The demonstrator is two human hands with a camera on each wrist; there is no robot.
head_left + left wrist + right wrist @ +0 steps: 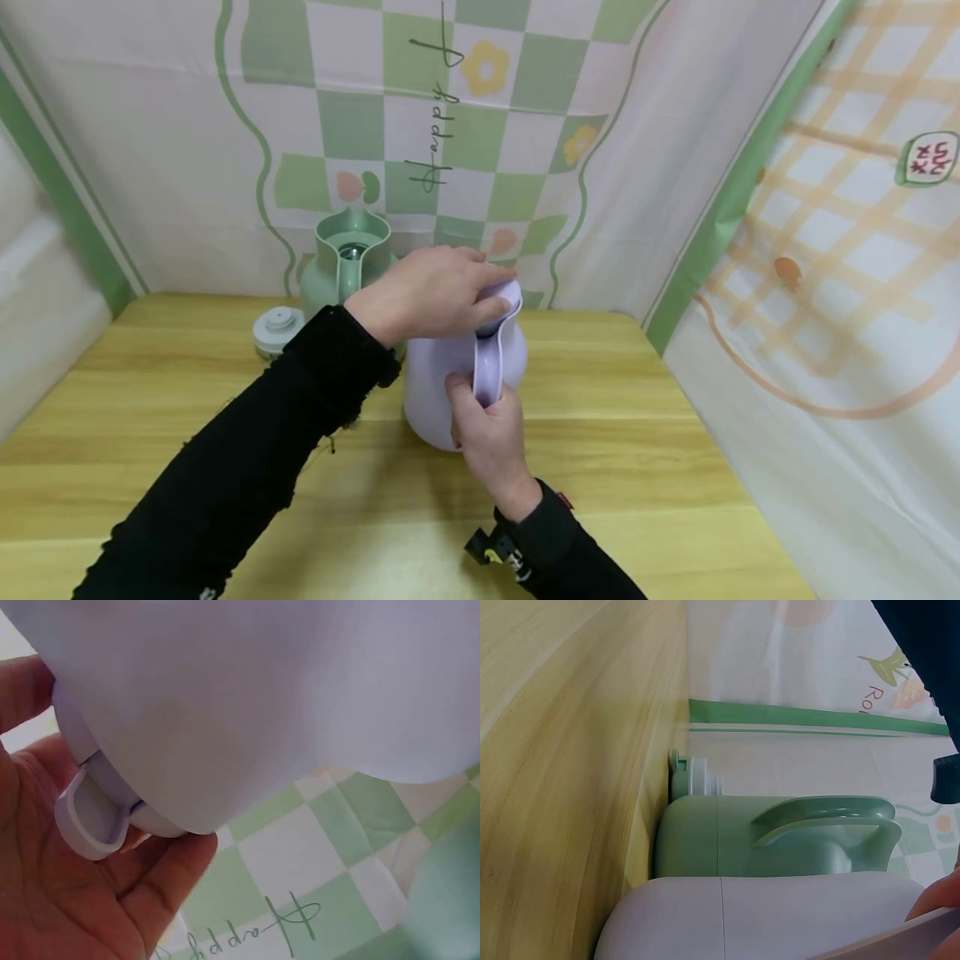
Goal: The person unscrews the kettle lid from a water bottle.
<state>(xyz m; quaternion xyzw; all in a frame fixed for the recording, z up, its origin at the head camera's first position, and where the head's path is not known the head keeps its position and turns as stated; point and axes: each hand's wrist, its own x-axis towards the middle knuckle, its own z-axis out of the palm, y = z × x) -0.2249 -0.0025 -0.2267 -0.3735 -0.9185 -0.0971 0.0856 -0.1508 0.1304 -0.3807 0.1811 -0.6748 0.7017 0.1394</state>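
Note:
A lilac vacuum jug (431,383) stands upright on the wooden table. My right hand (491,437) grips its handle (487,371), thumb along the left side. Over the jug's top lies my left hand (435,292), holding the lilac lid (507,292) by its rim. The left wrist view shows fingers and thumb spread around that lid, whose small lever (94,817) sticks out toward the palm. The lid sits at the jug's mouth; how firmly it is seated cannot be seen. In the right wrist view, the jug's body (705,919) shows beside the right fingers.
Behind and left stands a green vacuum jug (318,279), its top uncovered, partly hidden by my left hand. A white and green lid (277,331) lies beside it on the table (600,467). A checked cloth (420,125) hangs behind the table.

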